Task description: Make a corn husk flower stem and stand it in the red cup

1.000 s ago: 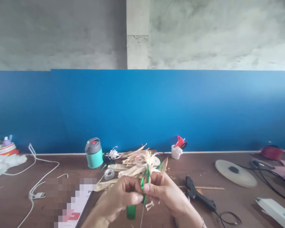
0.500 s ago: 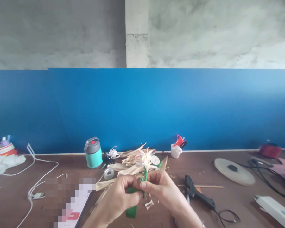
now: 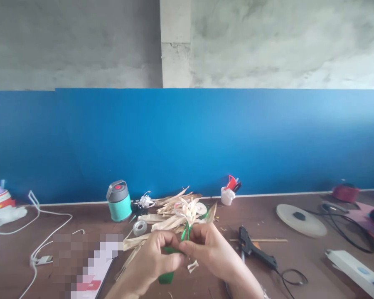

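My left hand (image 3: 157, 259) and my right hand (image 3: 208, 249) meet low in the middle of the view, both with closed fingers. Between them stands a flower (image 3: 190, 211) of pale dried husk, its petals up and its thin stem wrapped in green. The right thumb and fingers pinch that stem. A wide green strip (image 3: 166, 278) hangs under my left hand, pinched near the stem by thumb and forefinger. The fingers hide where strip and stem meet. Behind the hands lie loose dried husks (image 3: 165, 220).
A turquoise flask (image 3: 119, 203) and a clear tape roll (image 3: 140, 227) are behind left. On the right lie a black glue gun (image 3: 255, 249), a thin stick (image 3: 271, 240), a round lid (image 3: 299, 220) and a white box (image 3: 358, 272). A white cup (image 3: 227, 196) holds pens.
The whole view has shifted slightly, so things appear farther left. My hands stay together on stem and strip; the green part between them now looks more slanted.
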The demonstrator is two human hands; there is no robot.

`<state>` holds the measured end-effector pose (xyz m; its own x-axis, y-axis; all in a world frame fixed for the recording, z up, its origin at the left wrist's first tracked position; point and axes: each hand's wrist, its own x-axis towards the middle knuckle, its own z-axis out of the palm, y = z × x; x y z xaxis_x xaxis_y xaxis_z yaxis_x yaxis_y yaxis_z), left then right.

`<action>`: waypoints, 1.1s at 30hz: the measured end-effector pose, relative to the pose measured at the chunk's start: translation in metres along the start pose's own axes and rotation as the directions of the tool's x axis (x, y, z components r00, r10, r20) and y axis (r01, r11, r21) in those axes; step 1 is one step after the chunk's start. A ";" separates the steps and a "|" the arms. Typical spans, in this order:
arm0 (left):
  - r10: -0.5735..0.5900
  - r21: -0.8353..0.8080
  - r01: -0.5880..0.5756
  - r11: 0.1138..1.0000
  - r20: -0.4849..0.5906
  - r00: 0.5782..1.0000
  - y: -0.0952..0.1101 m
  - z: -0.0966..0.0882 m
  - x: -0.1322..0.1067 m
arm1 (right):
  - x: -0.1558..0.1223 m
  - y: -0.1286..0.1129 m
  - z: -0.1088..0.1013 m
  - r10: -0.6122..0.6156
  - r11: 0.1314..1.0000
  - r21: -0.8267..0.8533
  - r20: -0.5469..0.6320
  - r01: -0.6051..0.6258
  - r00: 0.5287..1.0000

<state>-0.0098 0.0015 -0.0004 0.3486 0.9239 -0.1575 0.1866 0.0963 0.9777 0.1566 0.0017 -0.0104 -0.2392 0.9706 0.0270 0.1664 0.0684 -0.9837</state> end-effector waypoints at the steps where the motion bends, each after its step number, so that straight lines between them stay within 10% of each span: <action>1: -0.008 0.017 0.009 1.000 -0.010 1.000 0.001 0.000 -0.001 | 0.000 -0.001 0.001 0.008 1.000 -0.006 -0.006 -0.008 1.000; 8: 0.021 -0.070 -0.018 0.997 0.034 0.999 0.003 -0.004 0.000 | 0.004 -0.003 0.004 0.051 0.971 0.231 0.014 -0.053 0.999; 14: 0.050 -0.372 0.003 0.928 0.134 0.990 0.001 -0.004 0.003 | 0.002 0.001 0.000 -0.159 0.747 0.663 0.247 -0.047 0.956; 33: 0.091 -0.335 -0.017 0.942 0.205 0.975 -0.008 -0.004 0.004 | -0.001 0.001 0.006 -0.188 0.700 0.707 0.319 -0.101 0.929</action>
<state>-0.0137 0.0055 -0.0087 0.5449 0.8333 -0.0934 -0.1381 0.1990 0.9702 0.1510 -0.0005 -0.0130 -0.5587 0.8151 0.1532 -0.5357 -0.2136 -0.8170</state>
